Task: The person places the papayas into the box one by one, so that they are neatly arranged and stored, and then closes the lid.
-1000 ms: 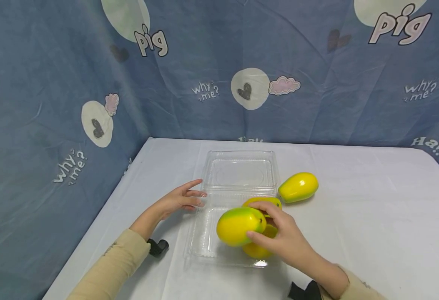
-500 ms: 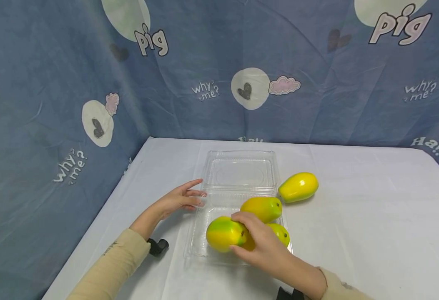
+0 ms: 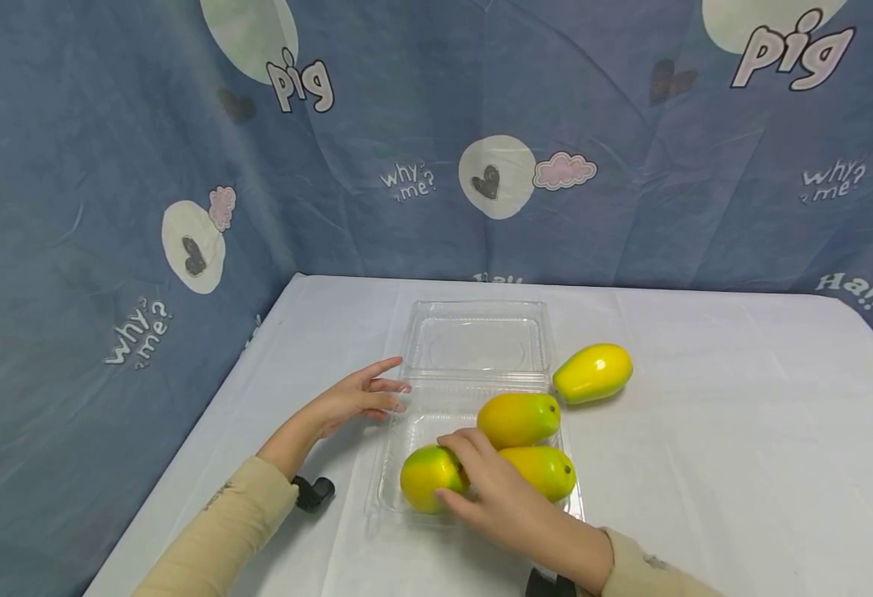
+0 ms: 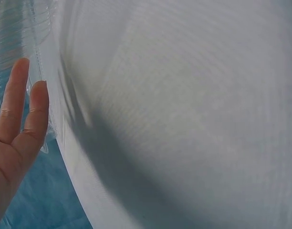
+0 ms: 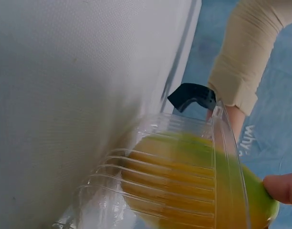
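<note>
Right hand (image 3: pixel 492 489) gripping a yellow-green fruit (image 3: pixel 427 479) in a clear box (image 3: pixel 429 427)

Blue cloth (image 3: pixel 376 240): behind and left of the table, printed "pig" and "why me?".
White table (image 3: pixel 720 439): carries everything below.
Clear box: hinged, lid folded back on the far side, base nearer the person.
Tan sleeves (image 3: pixel 227 522): two, one per arm.
Hands: right, fingers and thumb curled round the yellow-green fruit, at the base's front left; left hand (image 3: pixel 361 396), fingers extended at the box's left edge, contact unclear from where I stand.
Other fruit: rear fruit (image 3: pixel 518 419) and front fruit (image 3: pixel 544 471), both in the base's right half; loose fruit (image 3: pixel 593 373), on the table just right of the box.
Black fitting (image 3: pixel 315 493): at the left wrist.
</note>
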{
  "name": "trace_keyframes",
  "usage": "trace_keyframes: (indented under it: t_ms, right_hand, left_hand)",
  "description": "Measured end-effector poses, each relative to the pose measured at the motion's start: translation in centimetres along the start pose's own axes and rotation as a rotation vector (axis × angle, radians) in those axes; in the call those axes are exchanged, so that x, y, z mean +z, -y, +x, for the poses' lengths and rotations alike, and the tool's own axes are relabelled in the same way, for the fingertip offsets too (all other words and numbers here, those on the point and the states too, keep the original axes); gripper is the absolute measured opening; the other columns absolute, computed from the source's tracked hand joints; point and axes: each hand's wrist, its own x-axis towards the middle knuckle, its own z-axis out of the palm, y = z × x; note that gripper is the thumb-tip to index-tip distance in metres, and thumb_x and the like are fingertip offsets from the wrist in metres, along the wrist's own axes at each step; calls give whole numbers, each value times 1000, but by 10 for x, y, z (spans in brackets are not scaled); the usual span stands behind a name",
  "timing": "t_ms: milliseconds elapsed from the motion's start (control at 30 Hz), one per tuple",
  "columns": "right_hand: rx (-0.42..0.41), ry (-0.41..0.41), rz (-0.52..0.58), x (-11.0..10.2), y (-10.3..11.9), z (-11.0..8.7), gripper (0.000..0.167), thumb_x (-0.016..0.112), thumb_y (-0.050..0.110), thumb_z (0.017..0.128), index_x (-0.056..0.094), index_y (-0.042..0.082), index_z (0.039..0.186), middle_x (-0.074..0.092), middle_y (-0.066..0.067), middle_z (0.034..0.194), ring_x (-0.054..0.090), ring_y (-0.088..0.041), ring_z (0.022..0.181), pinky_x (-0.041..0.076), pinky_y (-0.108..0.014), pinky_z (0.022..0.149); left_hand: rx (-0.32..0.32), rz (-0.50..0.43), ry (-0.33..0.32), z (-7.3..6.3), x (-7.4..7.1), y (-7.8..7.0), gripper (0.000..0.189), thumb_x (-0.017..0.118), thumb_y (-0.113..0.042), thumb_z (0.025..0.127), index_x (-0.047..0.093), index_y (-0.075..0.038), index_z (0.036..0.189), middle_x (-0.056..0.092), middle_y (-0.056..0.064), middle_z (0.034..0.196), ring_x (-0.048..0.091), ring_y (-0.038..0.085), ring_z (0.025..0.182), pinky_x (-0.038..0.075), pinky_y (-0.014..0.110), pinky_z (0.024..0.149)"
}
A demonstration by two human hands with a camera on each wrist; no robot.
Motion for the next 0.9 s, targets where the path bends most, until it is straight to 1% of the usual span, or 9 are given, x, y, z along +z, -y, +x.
trace_keyframes:
  t_ms: [167, 367, 467, 633, 900]
  right_hand:
    - [3, 40, -75, -1, 0, 2, 42, 65, 25, 84, 51, 5, 118, 51, -6, 112, 53, -15, 98, 47, -31, 86]
    - [-8, 72, -145, -6, -2, 2, 45, 72, 25, 78, 53, 4, 113, 56, -8, 112, 53, -19, 103, 45, -34, 90]
    - [-40, 75, -202, -7, -4, 1, 47, 74, 26, 76, 55, 3, 113, 58, -8, 111, 54, -20, 103, 43, -37, 94]
    - [-93, 79, -287, -7, -5, 1, 46, 76, 24, 74, 59, 3, 111, 59, -6, 106, 56, -21, 100, 36, -47, 99]
    - [-68, 107, -328, -8, -5, 0, 45, 77, 23, 72, 58, 6, 109, 58, -3, 102, 54, -21, 101, 34, -49, 101]
  left_hand:
    - [-4, 2, -3, 0, 1, -1, 72, 59, -14, 87, 20, -16, 147, 47, 17, 135, 59, 20, 104, 47, 37, 89]
    - [-10, 1, -13, 0, 2, -2, 72, 60, -13, 87, 20, -16, 147, 47, 16, 135, 59, 20, 105, 47, 35, 88]
    - [-11, 4, -14, 0, 2, -2, 72, 60, -13, 86, 20, -16, 147, 47, 16, 135, 58, 20, 106, 47, 35, 88]
    - [-10, 5, -11, 0, 2, -1, 73, 60, -13, 86, 20, -16, 147, 48, 16, 135, 58, 19, 106, 47, 35, 88]
    - [-8, 1, -9, 1, 1, 0, 72, 60, -13, 87, 20, -16, 147, 47, 16, 135, 60, 19, 102, 47, 35, 88]
